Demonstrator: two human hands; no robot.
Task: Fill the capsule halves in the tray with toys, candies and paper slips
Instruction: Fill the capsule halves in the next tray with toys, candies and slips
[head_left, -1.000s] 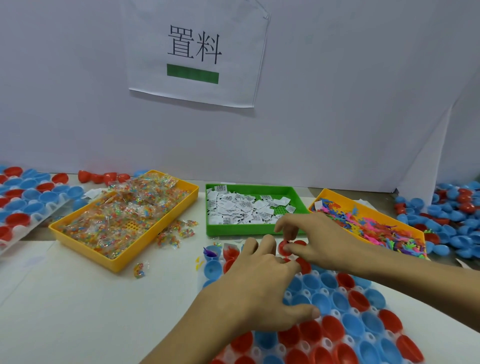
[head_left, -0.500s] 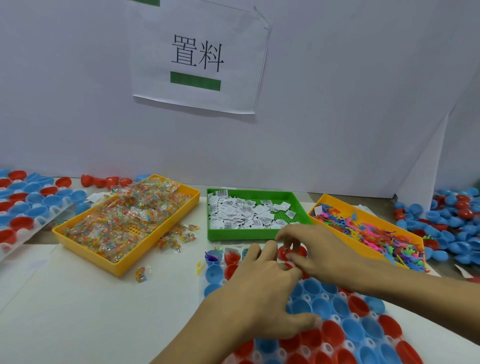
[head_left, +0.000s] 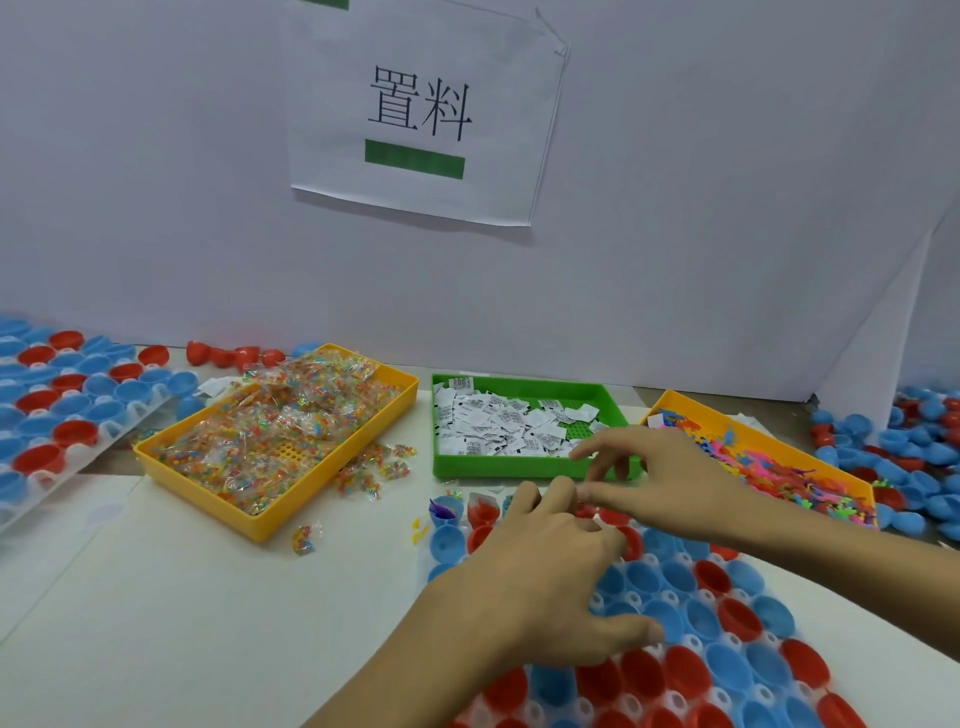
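A clear tray of blue and red capsule halves (head_left: 727, 618) lies at the front right. At its far left corner a blue half (head_left: 444, 512) holds a purple toy. My left hand (head_left: 545, 582) rests on the tray's far rows, thumb out to the right. Just beyond it my right hand (head_left: 665, 483) hovers with loose, spread fingers, at the front edge of the green tray of paper slips (head_left: 519, 426). Candies fill the yellow tray (head_left: 280, 436) on the left. Toys fill the yellow tray (head_left: 769, 457) on the right. Both hands hide the tray's middle far rows.
A second tray of capsule halves (head_left: 52, 415) sits at far left. Loose blue and red halves (head_left: 909, 452) pile up at far right, and red halves (head_left: 234, 356) lie by the wall. Stray candy packets (head_left: 374, 470) lie on the white table (head_left: 208, 597).
My right hand has lifted off the red capsule half it was pinching and opened its fingers. My left hand has stayed on the tray. The view has tilted slightly.
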